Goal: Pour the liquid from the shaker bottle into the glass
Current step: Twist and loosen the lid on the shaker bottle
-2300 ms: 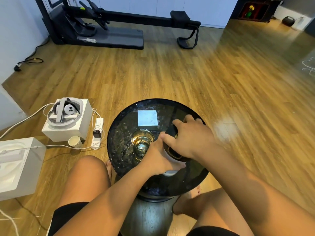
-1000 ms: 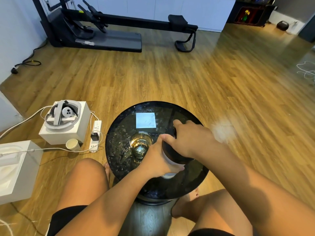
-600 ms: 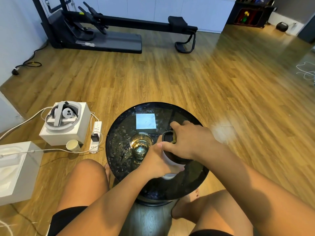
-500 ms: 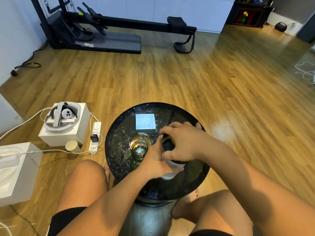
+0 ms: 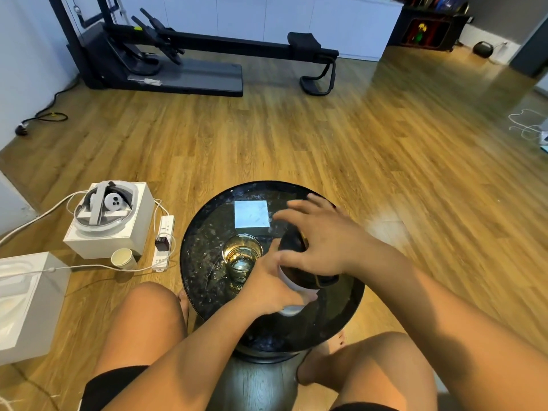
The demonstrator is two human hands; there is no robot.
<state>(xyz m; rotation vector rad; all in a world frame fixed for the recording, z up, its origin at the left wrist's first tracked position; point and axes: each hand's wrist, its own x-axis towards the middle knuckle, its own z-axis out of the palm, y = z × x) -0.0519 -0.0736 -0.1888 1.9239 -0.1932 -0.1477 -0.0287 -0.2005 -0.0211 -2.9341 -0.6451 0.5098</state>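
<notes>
The left hand [image 5: 267, 292] has its grip wrapped round the pale lower body of the shaker bottle [image 5: 308, 281], while the right hand [image 5: 323, 244] lies over the black lid in a wide, loose grip, fingers spread and blurred and the thumb against the lid's left side. The bottle stands upright at the lower middle of the frame on the round black desk [image 5: 341, 321], its long axis vertical and lid pointing up. One bottle, one glass [image 5: 241, 256] just left of it, and one white square [image 5: 251, 215] share the desk.
</notes>
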